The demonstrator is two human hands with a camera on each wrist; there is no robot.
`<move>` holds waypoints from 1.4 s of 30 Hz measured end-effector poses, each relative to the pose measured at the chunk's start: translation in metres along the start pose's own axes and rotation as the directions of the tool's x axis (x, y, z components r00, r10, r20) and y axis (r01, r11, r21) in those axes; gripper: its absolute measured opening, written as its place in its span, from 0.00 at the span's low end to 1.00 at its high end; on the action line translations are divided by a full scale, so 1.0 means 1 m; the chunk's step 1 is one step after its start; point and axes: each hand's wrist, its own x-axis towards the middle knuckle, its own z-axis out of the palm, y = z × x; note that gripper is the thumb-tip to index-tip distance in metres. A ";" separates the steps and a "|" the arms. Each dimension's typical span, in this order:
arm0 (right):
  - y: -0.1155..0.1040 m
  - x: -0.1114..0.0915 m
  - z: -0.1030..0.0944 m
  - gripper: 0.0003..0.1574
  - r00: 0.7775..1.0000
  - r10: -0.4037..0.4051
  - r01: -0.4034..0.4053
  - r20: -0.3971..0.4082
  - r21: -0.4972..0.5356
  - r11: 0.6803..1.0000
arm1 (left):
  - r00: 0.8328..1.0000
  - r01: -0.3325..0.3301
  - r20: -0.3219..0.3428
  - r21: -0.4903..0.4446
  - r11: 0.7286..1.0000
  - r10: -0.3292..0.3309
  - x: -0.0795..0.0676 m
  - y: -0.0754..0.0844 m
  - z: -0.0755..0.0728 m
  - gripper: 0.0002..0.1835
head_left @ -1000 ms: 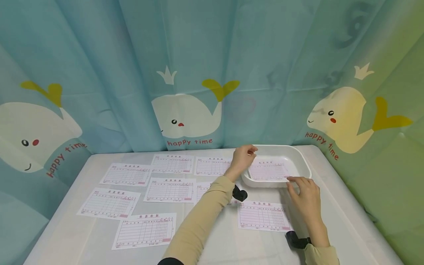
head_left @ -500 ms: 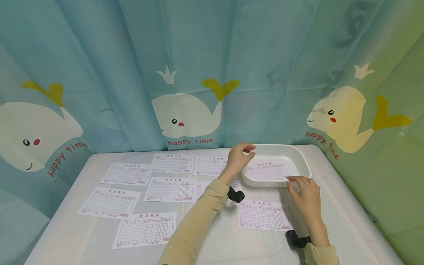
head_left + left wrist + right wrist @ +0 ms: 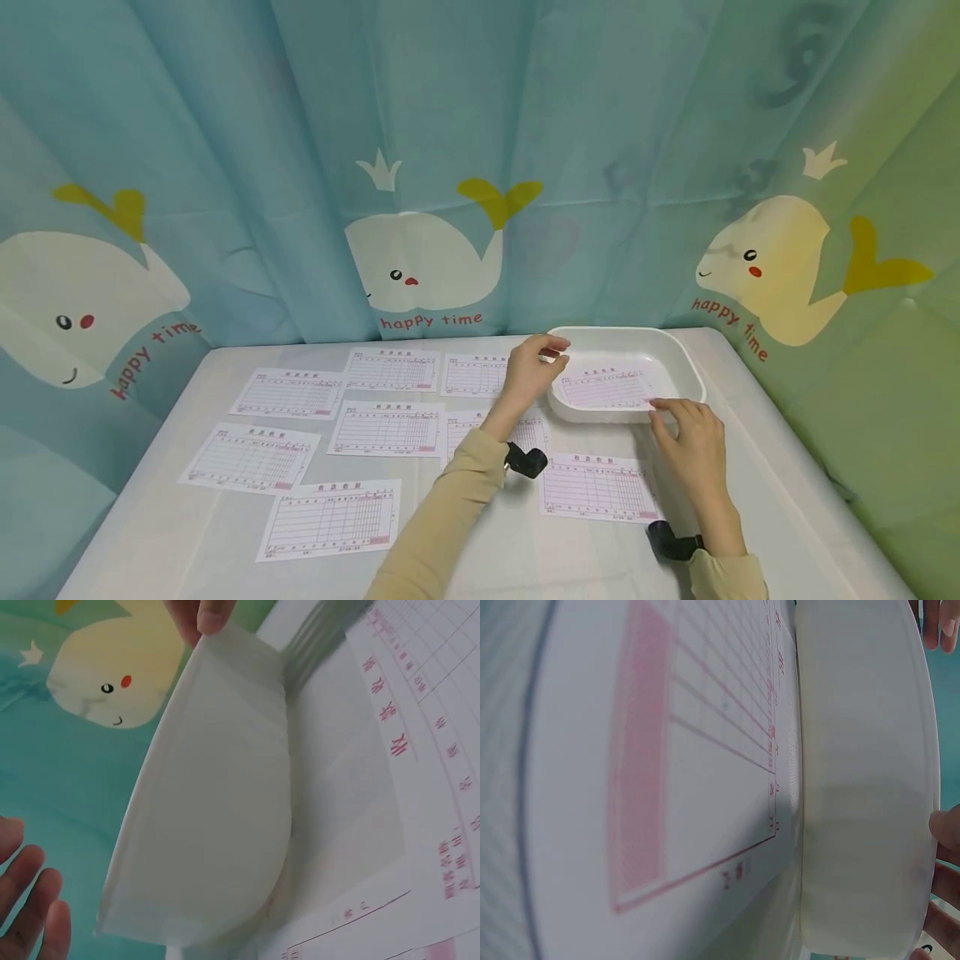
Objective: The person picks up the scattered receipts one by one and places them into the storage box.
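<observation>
A white tray [image 3: 678,354] stands at the back right of the table with a pink-printed receipt slip [image 3: 606,387] lying inside it. My right hand [image 3: 692,446] pinches the tray's front rim near its right corner, thumb outside and fingers over the edge; the right wrist view shows the thumb [image 3: 946,827] against the rim. Just off the tray's left end hovers my left hand [image 3: 531,367], holding nothing, its fingers loosely bent. In the left wrist view those fingers [image 3: 30,900] are apart from the tray wall [image 3: 217,795].
Several more receipt slips [image 3: 386,429] lie spread over the white-covered table [image 3: 187,550], left of the tray. One slip [image 3: 597,487] lies in front of it, and another [image 3: 498,433] is partly behind the left forearm. A whale-print curtain [image 3: 450,100] hangs behind.
My left hand has drawn back leftward and toward me, away from the tray's left rim. The right hand has stayed at the front rim, and the slip inside has shifted very slightly left.
</observation>
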 end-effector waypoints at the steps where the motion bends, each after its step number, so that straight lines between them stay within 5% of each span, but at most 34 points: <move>1: 0.000 0.000 0.000 0.09 1.000 0.001 -0.001 0.002 0.000 1.000 | 1.000 -0.004 -0.004 -0.003 1.000 0.004 -0.002 0.000 0.000 0.10; 42: -0.003 0.000 -0.002 0.09 1.000 0.021 -0.021 0.000 0.013 1.000 | 0.999 0.052 0.004 -0.021 0.998 -0.052 -0.089 -0.005 0.004 0.10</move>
